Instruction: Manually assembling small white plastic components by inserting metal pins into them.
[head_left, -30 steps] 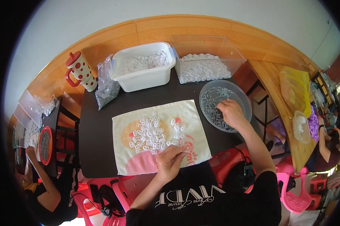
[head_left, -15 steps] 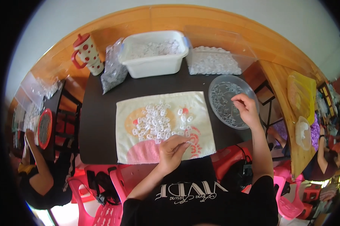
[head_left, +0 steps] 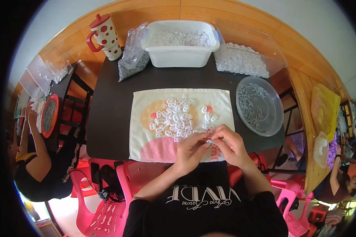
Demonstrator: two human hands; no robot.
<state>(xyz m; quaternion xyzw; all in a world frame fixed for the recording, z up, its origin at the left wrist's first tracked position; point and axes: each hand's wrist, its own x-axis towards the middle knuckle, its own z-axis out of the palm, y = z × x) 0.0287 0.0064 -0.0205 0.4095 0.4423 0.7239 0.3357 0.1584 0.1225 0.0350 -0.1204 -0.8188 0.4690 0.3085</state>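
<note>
Above the near right part of a printed cream towel [head_left: 140, 102], my two hands meet fingertip to fingertip. My left hand [head_left: 189, 153] is closed in a pinch on a small white plastic piece [head_left: 210, 141]. Against it, the fingers of my right hand [head_left: 230, 146] are pinched together; whatever lies between them is too small to make out. A heap of white two-holed oval pieces [head_left: 176, 118] covers the towel's middle, and several similar pieces lie apart to its right. Right of the towel is a round clear dish [head_left: 279, 118] with small grey parts [head_left: 245, 104].
Along the back stand a dotted tumbler [head_left: 106, 37], a clear bag of grey parts [head_left: 132, 63], a white tub [head_left: 182, 57] of white pieces and a clear bin [head_left: 241, 59]. Another person works at the left beside a red tray [head_left: 55, 100]. Pink chairs [head_left: 103, 213] are near.
My right hand has come from the round dish back to the towel and met my left hand at the white piece. The view has shifted slightly.
</note>
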